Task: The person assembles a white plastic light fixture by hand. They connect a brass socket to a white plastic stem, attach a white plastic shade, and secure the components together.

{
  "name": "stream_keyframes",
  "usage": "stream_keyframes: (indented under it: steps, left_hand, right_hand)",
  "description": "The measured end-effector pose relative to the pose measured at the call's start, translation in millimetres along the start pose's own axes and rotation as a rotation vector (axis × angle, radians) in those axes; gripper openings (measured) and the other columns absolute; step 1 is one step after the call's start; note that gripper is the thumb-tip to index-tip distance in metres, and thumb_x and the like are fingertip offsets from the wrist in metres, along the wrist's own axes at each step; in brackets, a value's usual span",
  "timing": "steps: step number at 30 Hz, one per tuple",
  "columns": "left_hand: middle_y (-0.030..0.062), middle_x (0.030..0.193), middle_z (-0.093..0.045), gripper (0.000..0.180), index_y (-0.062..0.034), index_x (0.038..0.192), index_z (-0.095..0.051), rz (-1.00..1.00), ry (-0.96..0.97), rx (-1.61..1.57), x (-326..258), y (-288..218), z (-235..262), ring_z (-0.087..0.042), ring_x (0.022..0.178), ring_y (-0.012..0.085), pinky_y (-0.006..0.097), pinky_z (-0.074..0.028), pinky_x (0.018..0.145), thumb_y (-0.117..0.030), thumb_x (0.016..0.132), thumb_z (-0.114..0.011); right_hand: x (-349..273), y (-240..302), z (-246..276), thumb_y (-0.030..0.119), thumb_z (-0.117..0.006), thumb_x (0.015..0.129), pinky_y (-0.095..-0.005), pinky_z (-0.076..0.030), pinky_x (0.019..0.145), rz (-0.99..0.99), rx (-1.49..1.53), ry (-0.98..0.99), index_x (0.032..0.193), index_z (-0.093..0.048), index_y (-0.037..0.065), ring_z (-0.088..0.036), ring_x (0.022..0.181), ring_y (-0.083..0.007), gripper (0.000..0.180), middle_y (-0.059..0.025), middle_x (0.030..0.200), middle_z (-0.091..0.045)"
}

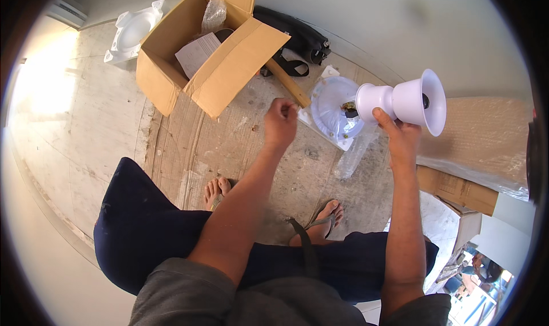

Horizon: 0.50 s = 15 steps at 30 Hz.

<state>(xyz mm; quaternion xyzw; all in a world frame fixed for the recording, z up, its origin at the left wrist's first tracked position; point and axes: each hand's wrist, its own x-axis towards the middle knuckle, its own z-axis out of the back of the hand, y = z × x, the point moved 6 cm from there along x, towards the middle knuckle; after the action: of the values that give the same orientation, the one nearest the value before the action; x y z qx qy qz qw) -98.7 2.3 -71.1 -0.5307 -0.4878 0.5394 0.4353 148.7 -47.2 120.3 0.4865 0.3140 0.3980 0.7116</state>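
My right hand (401, 132) is wrapped round a white spool-shaped piece (404, 99) with flared ends, held up on its side. A dark part shows inside its wide right mouth, and dark and yellowish bits show by its left end. My left hand (280, 123) is raised to the left of it, apart from it, with the fingers curled together. Whatever those fingers may hold is hidden. Below and beyond the hands, a round white dish in plastic wrap (333, 106) lies on a white foam tray (345, 143).
An open cardboard box (162, 46) holds paper and bubble wrap. Behind it lie a black bag (294, 33) and a wooden handle (287, 81). A foam insert (136, 31) sits at the far left. Clear wrap (354, 157) lies on the floor; a wrapped package (480, 140) is at right.
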Motion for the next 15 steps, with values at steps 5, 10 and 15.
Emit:
stream_keyframes:
  steps: [5, 10, 15]
  left_hand:
    - [0.0087, 0.09, -0.067, 0.016, 0.0035, 0.106, -0.063, 0.485, 0.113, -0.661, -17.0, -3.1, -96.3, -0.066, 0.079, 0.0147, 0.026, -0.057, 0.072, -0.004, 0.093, -0.067]
    - [0.0084, 0.094, -0.066, 0.013, 0.0022, 0.107, -0.063, 0.676, 0.16, -0.892, -27.9, -1.1, -133.5, -0.065, 0.081, 0.0154, 0.025, -0.058, 0.073, -0.003, 0.095, -0.065]
    - [0.007, 0.091, -0.065, 0.011, 0.0025, 0.104, -0.063, 0.678, 0.148, -0.993, -28.2, 7.2, -140.9, -0.064, 0.076, 0.0143, 0.024, -0.057, 0.07, -0.004, 0.095, -0.065]
  right_hand:
    - [3.5, -4.9, 8.1, 0.013, -0.088, 0.076, -0.036, -0.059, 0.083, 0.107, -0.065, -0.01, 0.132, -0.053, -0.001, -0.06, 0.113, -0.0227, 0.068, -0.0124, 0.125, -0.059]
    - [3.6, -6.2, 9.0, 0.013, -0.089, 0.075, -0.0359, -0.059, 0.082, 0.118, -0.081, -0.017, 0.131, -0.054, -0.002, -0.061, 0.111, -0.022, 0.068, -0.0119, 0.123, -0.059]
    - [2.6, -4.4, 7.3, 0.013, -0.089, 0.075, -0.0344, -0.057, 0.079, 0.119, -0.095, -0.01, 0.129, -0.055, -0.001, -0.061, 0.108, -0.0204, 0.065, -0.0106, 0.119, -0.061]
